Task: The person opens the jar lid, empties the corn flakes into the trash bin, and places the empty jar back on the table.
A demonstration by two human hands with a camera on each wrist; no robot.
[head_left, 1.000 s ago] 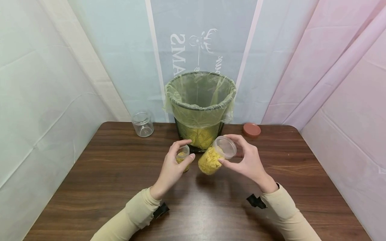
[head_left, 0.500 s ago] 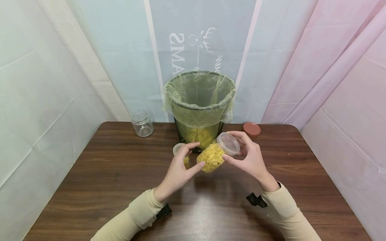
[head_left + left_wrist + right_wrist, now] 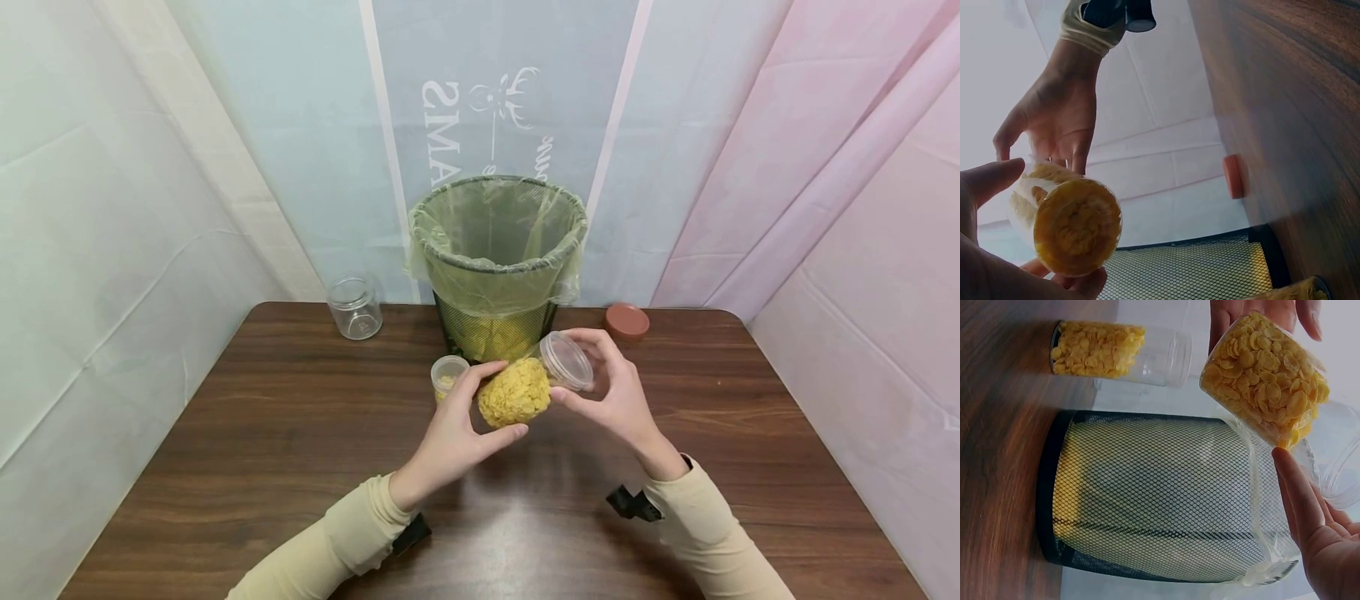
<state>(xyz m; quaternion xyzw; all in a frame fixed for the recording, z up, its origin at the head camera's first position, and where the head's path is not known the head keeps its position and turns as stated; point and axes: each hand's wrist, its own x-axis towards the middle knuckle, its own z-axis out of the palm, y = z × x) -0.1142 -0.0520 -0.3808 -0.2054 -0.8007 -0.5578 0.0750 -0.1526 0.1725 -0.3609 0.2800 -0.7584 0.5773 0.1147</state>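
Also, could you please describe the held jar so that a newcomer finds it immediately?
Find the mesh bin with the pale green liner at the back of the table. In front of it, between the left hand and the right hand, is a tilted jar of yellow flakes. Unlike the upright flake jar nearby, it is held off the table.

Left hand (image 3: 450,440) around base of tilted jar (image 3: 517,392) (yellow flakes inside); right hand (image 3: 622,408) at jar's mouth. Smaller-looking container (image 3: 444,383) beside left hand. Lined mesh bin (image 3: 502,329), red lid (image 3: 627,322) toward rear of tabletop (image 3: 285,450).
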